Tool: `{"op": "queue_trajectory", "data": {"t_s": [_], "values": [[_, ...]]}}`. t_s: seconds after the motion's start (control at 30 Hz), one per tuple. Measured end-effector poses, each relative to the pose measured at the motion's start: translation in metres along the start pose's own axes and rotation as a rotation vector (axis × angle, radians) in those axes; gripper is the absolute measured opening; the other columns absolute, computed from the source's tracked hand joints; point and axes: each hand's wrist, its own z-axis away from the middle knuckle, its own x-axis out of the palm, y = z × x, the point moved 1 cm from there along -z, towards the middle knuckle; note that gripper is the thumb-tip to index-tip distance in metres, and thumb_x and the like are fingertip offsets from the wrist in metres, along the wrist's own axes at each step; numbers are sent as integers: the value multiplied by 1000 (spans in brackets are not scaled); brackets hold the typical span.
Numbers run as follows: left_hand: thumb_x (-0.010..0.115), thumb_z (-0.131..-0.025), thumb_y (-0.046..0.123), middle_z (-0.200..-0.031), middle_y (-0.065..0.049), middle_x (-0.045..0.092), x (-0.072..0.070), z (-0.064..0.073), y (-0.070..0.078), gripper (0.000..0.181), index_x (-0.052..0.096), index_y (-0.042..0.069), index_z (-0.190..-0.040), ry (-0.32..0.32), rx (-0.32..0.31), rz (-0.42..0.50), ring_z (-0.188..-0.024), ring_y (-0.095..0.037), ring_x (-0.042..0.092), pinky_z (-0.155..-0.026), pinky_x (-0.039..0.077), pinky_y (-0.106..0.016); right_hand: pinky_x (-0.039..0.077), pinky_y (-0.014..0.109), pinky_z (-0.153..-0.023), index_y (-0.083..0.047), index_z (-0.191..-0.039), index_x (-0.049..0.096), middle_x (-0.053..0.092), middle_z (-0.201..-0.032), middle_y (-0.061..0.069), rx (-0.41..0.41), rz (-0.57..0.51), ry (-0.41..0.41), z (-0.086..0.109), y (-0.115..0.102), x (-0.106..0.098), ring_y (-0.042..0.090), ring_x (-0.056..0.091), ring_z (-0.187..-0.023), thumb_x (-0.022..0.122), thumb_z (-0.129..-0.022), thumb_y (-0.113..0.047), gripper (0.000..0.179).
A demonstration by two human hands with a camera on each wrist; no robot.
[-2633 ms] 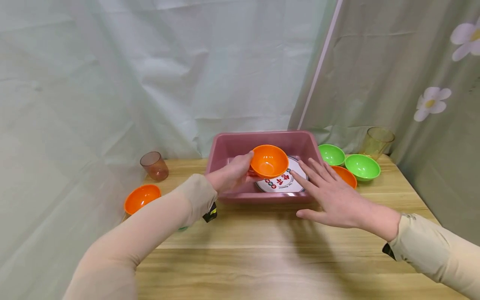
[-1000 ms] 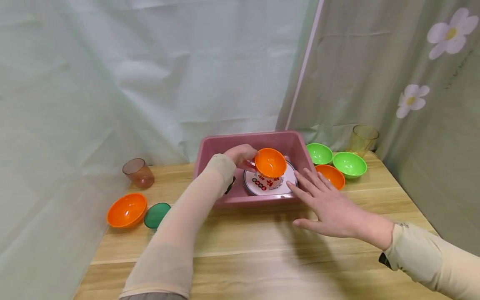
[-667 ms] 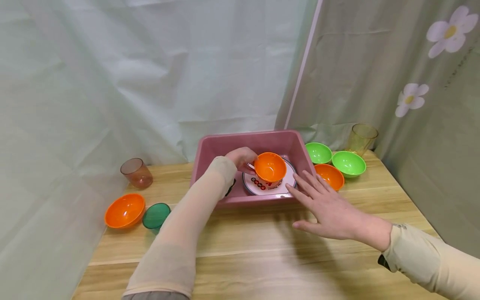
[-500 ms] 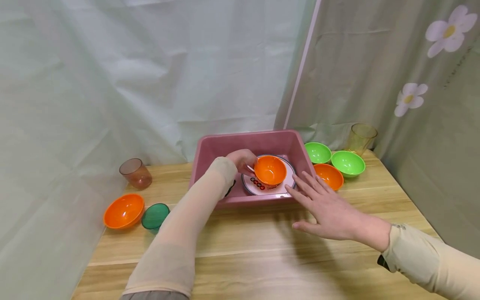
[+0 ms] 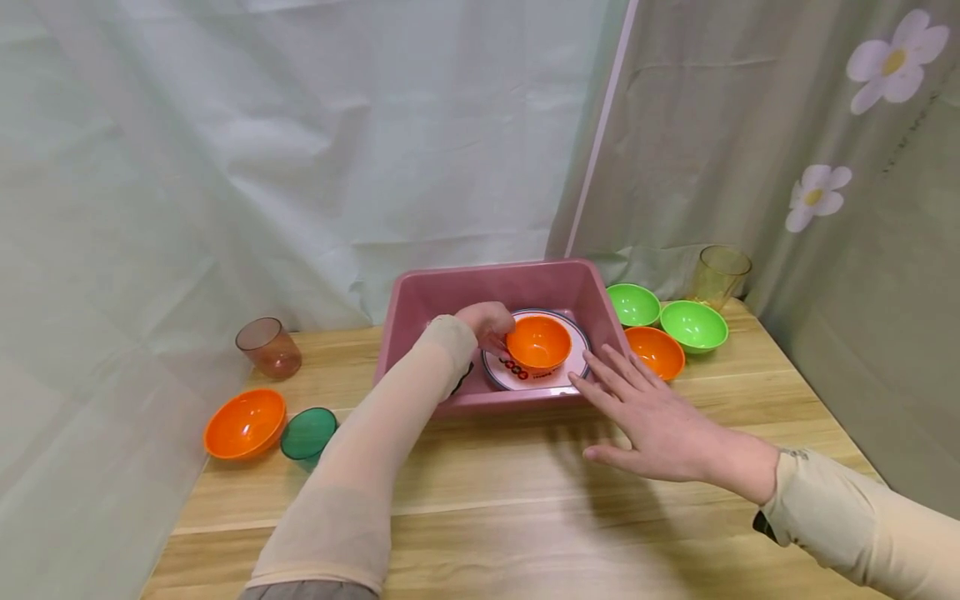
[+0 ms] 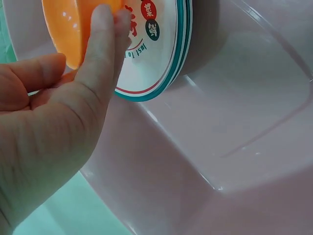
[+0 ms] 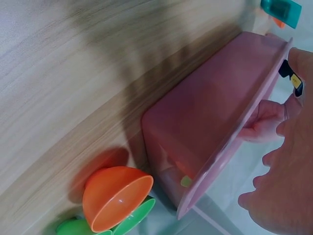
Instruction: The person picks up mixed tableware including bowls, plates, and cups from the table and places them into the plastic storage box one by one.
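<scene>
A small orange bowl [image 5: 538, 343] sits low inside the pink basin [image 5: 397, 329], over a round white plate [image 5: 576, 357] with a blue-green rim and red lettering. My left hand [image 5: 486, 322] reaches into the basin and pinches the bowl at its left side. In the left wrist view the thumb and fingers [image 6: 98, 54] are at the bowl's edge, with part of the bowl cut off by the frame. My right hand [image 5: 656, 421], fingers spread and straight, hovers beside the basin's front right corner and holds nothing.
To the left are another orange bowl [image 5: 246, 423], a green cup [image 5: 309, 433] and a reddish clear cup [image 5: 270, 348]. Right of the basin stand an orange bowl [image 5: 656, 352], two green bowls [image 5: 694, 325] and a yellow clear cup [image 5: 720, 275]. Curtains hang close behind.
My left hand has carried the orange bowl further into the basin and lowered it over the plate. The right hand keeps nearly the same spread pose. The head view has shifted slightly.
</scene>
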Motion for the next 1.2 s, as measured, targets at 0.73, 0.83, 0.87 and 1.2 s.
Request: {"op": "queue_trajectory", "data": {"t_s": [0.73, 0.83, 0.87, 1.2], "values": [[44, -101, 63, -169, -15, 20, -19, 69, 5, 83, 18, 18, -166, 514, 417, -915, -153, -38, 19, -123, 12, -57, 9, 64, -121, -20, -164, 27, 9, -171, 9, 53, -8, -5, -6, 5, -5, 33, -4, -157, 58, -92, -72, 94], [41, -100, 67, -170, -13, 14, -14, 86, -3, 84, 15, 22, -166, 532, 477, -1018, -154, -37, 15, -123, 7, -59, 8, 64, -121, -19, -164, 26, 7, -171, 9, 87, -6, 3, -7, 12, -6, 32, -4, -157, 52, -92, -76, 96], [40, -100, 69, -171, -13, 13, -11, 92, -7, 85, 14, 23, -166, 537, 494, -1049, -154, -36, 15, -123, 6, -60, 8, 63, -121, -18, -164, 26, 7, -171, 9, 99, -8, 8, -8, 14, -7, 33, -4, -157, 50, -92, -77, 96], [35, -98, 74, -172, -9, 8, 19, 130, -60, 86, 12, 27, -166, 570, 601, -1170, -156, -34, 10, -122, -2, -60, -3, 61, -122, -18, -165, 23, 9, -171, 14, 212, -50, 59, -8, 36, -12, 42, -1, -155, 46, -96, -74, 92]]}}
